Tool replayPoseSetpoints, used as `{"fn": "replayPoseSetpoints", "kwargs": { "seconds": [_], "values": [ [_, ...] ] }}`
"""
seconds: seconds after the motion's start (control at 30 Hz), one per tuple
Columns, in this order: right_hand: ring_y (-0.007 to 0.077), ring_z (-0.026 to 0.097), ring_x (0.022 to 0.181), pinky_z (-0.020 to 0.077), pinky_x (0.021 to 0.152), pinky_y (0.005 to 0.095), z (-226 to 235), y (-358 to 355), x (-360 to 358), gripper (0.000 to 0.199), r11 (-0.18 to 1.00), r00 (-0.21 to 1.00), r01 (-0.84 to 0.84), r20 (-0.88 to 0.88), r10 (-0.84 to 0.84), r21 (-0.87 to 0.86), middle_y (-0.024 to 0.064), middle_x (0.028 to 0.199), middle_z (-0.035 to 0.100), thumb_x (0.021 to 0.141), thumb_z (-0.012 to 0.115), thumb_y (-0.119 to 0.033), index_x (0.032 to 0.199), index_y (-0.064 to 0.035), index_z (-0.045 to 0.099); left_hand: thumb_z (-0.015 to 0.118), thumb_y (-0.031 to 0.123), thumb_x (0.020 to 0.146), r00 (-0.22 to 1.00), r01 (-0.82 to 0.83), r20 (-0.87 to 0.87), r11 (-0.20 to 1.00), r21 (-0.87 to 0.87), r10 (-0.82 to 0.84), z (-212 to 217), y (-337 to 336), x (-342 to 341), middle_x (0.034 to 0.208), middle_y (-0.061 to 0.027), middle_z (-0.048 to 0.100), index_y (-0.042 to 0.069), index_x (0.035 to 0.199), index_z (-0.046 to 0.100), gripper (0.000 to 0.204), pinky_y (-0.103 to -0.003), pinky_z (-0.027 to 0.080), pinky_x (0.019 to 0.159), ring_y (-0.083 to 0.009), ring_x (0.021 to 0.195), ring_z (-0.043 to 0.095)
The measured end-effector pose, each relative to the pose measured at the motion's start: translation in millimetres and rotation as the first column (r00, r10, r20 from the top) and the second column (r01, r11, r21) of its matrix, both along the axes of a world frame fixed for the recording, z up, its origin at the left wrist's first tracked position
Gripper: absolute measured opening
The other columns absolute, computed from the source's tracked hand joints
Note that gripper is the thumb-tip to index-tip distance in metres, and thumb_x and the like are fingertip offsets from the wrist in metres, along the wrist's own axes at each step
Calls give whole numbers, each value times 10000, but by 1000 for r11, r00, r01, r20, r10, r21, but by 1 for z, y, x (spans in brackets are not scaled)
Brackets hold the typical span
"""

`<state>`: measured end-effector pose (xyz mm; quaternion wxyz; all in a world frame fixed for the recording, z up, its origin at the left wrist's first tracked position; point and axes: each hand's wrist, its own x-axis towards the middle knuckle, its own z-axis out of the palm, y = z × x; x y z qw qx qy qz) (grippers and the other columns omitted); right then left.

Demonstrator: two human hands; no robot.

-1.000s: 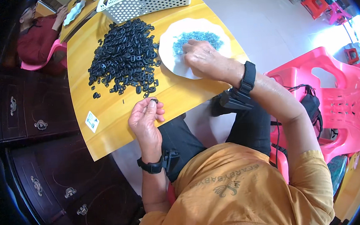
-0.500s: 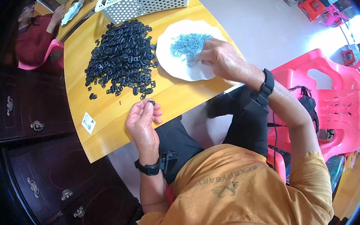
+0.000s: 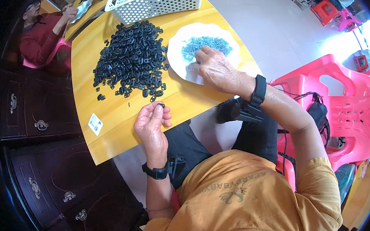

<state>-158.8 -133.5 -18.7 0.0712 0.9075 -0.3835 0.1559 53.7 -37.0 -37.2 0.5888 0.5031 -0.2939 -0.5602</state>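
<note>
My left hand [image 3: 151, 121] is closed at the table's near edge, pinching a small black plastic piece [image 3: 161, 105] between thumb and fingertips. Over the near side of a white scalloped plate [image 3: 177, 69], my right hand [image 3: 216, 69] has its fingers drawn together; whether a small part is between them is hidden. On the plate lies a heap of tiny silvery metal pieces [image 3: 192, 48], too fine to tell one from another. To its left spreads a large pile of black oval plastic pieces [image 3: 133, 59], many with two holes.
A white perforated basket [image 3: 157, 9] stands at the far edge of the yellow wooden table [image 3: 122, 136]. A white label [image 3: 95, 124] lies at its left. Dark drawers [image 3: 57, 174] flank the left side, a pink chair [image 3: 345, 105] the right. Another person [image 3: 40, 39] sits at far left.
My right hand has shifted left and nearer across the plate, away from the metal heap's right side. My left hand keeps its pinch on the black piece. The whole view has shifted slightly.
</note>
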Motion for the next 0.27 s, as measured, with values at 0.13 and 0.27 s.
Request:
{"fn": "replayPoseSetpoints", "kwargs": {
  "seconds": [0.13, 0.27],
  "values": [
    [262, 495, 759, 439, 638, 357, 6, 4, -1, 145, 998, 998, -57, -16, 57, 3, 103, 754, 504, 637, 582, -88, 769, -48, 625, 595, 87, 861, 1000, -3, 1, 1000, -12, 3, 0, 0, 1, 757, -98, 622, -41, 936, 582, 148, -203, 444, 510, -118, 594, 568],
    [263, 491, 771, 434, 669, 355, 8, 13, 2, 169, 994, 995, -102, 23, 101, 39, 105, 798, 516, 624, 588, -100, 782, -52, 627, 594, 83, 861, 1000, 9, -4, 1000, -11, -10, -3, -1, 4, 771, -116, 623, -37, 961, 574, 158, -219, 453, 506, -138, 601, 574]
  ]
}}
